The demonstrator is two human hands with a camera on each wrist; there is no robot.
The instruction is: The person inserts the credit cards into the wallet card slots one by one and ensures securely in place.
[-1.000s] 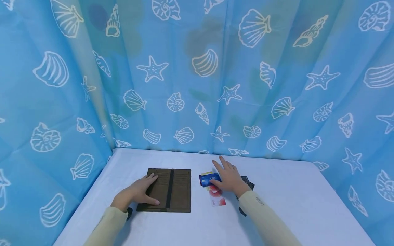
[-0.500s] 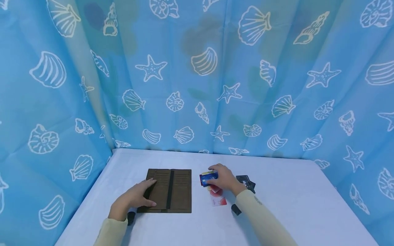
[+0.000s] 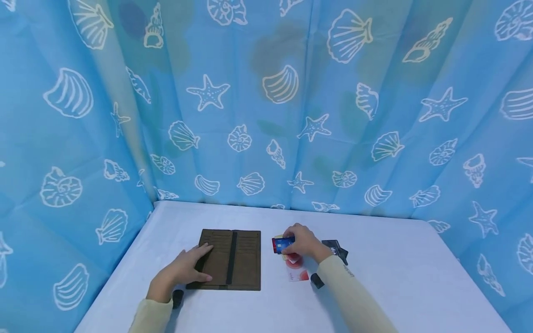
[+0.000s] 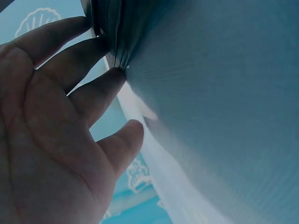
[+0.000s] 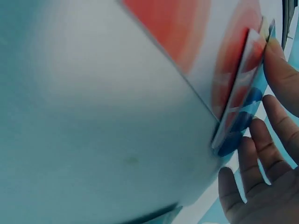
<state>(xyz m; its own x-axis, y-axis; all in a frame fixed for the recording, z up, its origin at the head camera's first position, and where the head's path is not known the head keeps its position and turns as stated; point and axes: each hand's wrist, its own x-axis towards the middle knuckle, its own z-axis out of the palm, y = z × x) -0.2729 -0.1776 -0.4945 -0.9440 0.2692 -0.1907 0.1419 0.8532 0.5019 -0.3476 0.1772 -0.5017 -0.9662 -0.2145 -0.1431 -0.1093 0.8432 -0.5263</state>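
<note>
A brown bifold wallet (image 3: pixel 245 266) lies spread open on the white table, a dark strap running down its middle. My left hand (image 3: pixel 185 268) rests at the wallet's left side; its fingers are extended and their tips touch the edge in the left wrist view. Right of the wallet is a small pile of cards, with a blue bank card (image 3: pixel 283 244) on top. My right hand (image 3: pixel 306 243) pinches this blue card, thumb at the near edge and fingers at the far edge. Below it a white card with red circles (image 3: pixel 298 274) sticks out toward me.
Black cards (image 3: pixel 335 248) lie just right of my right hand, partly behind the wrist. A blue curtain (image 3: pixel 258 115) with white shell prints hangs behind the table (image 3: pixel 383 259) and along its sides. Small black devices (image 3: pixel 317 280) sit under both wrists.
My right hand, spread over the pile a second ago, has closed its fingers on the blue card, which has shifted slightly. My left hand has slid a little left on the wallet.
</note>
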